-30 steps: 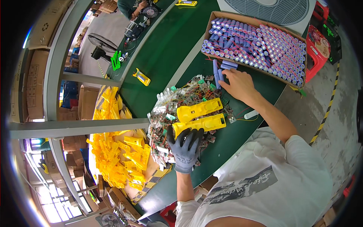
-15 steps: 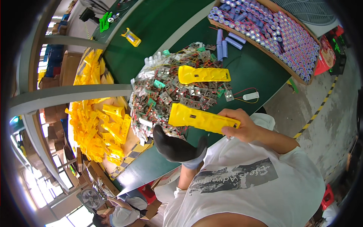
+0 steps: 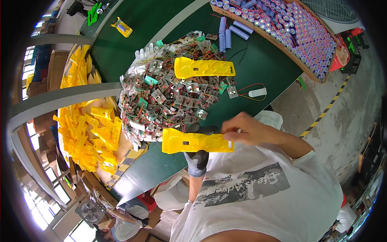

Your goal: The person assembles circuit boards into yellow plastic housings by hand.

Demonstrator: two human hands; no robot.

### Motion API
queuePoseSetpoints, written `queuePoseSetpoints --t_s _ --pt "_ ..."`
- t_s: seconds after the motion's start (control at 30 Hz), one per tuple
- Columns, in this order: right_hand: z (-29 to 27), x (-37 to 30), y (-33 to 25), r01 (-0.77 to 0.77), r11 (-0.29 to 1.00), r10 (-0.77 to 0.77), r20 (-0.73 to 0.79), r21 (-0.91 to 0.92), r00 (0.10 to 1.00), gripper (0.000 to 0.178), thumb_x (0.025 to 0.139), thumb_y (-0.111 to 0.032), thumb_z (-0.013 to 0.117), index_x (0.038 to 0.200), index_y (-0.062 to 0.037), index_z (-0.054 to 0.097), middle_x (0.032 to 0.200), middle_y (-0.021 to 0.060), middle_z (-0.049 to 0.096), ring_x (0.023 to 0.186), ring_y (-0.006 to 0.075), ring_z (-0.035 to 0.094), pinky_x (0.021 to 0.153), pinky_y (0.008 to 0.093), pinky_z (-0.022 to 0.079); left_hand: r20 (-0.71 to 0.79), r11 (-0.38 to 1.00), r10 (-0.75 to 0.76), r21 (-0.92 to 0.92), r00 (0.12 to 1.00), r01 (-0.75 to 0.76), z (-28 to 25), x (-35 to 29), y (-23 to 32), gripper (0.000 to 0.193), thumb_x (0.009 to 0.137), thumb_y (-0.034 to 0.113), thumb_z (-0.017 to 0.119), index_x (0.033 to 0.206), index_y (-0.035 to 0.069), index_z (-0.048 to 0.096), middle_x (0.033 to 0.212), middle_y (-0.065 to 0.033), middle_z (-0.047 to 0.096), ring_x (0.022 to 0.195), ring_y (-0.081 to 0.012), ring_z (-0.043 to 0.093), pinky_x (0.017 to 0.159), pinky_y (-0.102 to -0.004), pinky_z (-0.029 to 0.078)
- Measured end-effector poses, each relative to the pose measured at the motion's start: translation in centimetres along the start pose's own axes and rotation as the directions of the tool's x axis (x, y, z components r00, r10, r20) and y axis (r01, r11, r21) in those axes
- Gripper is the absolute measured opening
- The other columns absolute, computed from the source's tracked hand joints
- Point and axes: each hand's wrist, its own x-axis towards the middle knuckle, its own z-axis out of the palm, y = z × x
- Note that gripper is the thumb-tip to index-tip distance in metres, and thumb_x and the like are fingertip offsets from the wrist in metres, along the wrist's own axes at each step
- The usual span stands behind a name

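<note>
Across left hand (image 3: 197,159), yellow shell (image 3: 196,142), right hand (image 3: 246,130) at end

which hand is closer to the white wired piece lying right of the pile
Right: the bare right hand is below the white wired piece in the picture; the gloved left hand is farther down and left, holding a yellow shell.

Glossy plastic casing (image 3: 174,141), matt cloth shirt (image 3: 298,201)

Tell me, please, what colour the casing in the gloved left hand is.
The casing in the left hand is yellow, best seen in the head view.
</note>
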Motion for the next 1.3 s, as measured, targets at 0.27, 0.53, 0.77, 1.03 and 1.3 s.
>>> queuePoseSetpoints --t_s 0.27,0.53,0.77,1.03,1.3 --pt "-3.9 0.2 -0.2 -0.218 0.413 -0.576 -0.438 -0.884 0.69 0.031 0.072 -0.024 0.075 0.096 -0.0097 0.063 0.095 0.0046 0.061 0.092 0.0252 0.056 0.077 0.0379 0.044 0.179 0.941 0.273 0.154 0.945 -0.3 4.3 1.4 3.7 0.082 0.086 0.039 0.065 0.145 0.003 0.021 0.118 -0.0156 0.054 0.102 -0.0308 0.057 0.089 -0.0452 0.044" --pt "-5.0 -3.6 1.2 -0.666 0.437 -0.331 -0.797 -0.604 0.505 0.033 0.076 -0.026 0.073 0.097 -0.0072 0.056 0.09 0.007 0.06 0.083 0.0253 0.06 0.072 0.0387 0.046 0.238 0.899 0.252 0.301 0.938 -0.318 5.1 1.9 1.9 0.067 0.083 0.01 0.062 0.142 0.009 0.031 0.128 -0.013 0.052 0.114 -0.0265 0.053 0.099 -0.0377 0.04" --pt "-4.8 -3.5 2.8 -0.406 0.615 -0.388 -0.708 -0.675 0.59 0.025 0.079 -0.021 0.071 0.083 -0.0055 0.052 0.073 0.0082 0.059 0.062 0.0268 0.06 0.054 0.0381 0.046 0.256 0.892 0.285 0.283 0.924 -0.353 5.1 3.5 0.9 0.068 0.077 -0.004 0.059 0.14 0.009 0.034 0.129 -0.0105 0.051 0.115 -0.0234 0.052 0.101 -0.036 0.038" --pt "-2.7 -4.5 0.3 -0.269 0.841 -0.215 -0.746 -0.469 0.63 0.025 0.082 -0.004 0.066 0.104 -0.0047 0.054 0.073 0.0094 0.061 0.061 0.016 0.058 0.057 0.0268 0.045 0.225 0.936 0.175 0.264 0.959 -0.233 2.4 3.8 0.8 0.056 0.079 -0.006 0.066 0.128 0.005 0.042 0.119 -0.0097 0.056 0.109 -0.0206 0.055 0.095 -0.036 0.045" --pt "-2.7 -5.8 -8.9 0.587 0.163 -0.855 0.183 -0.793 0.485 0.026 0.077 0.004 0.067 0.1 -0.006 0.06 0.077 0.0058 0.06 0.064 0.017 0.058 0.054 0.0282 0.044 0.318 0.886 0.297 0.261 0.901 -0.384 8.1 5.2 5.7 0.071 0.075 -0.003 0.072 0.136 0.004 0.036 0.128 -0.0081 0.052 0.117 -0.0183 0.051 0.1 -0.0344 0.041"
